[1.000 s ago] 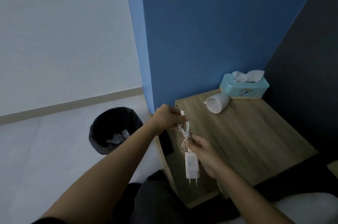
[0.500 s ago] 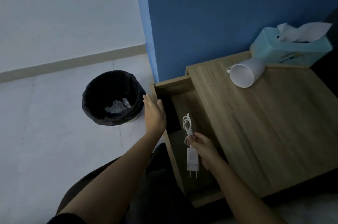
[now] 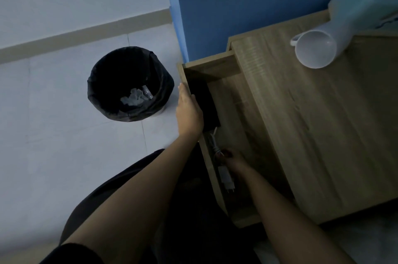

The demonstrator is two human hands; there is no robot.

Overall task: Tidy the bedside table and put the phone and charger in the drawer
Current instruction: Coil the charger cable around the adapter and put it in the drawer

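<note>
my right hand [image 3: 233, 161] pinches the white charger [image 3: 225, 174] low inside the open drawer [image 3: 234, 99], beside the dark phone [image 3: 204, 102]. my left hand [image 3: 189, 110] lies flat, fingers together, on the drawer's front edge.

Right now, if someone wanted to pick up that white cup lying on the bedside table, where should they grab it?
Probably by the handle. The white cup lies tipped on its side on the bedside table, mouth facing the open drawer, handle on its far left. Come from above on the drawer side; the tissue box crowds its base.
</note>
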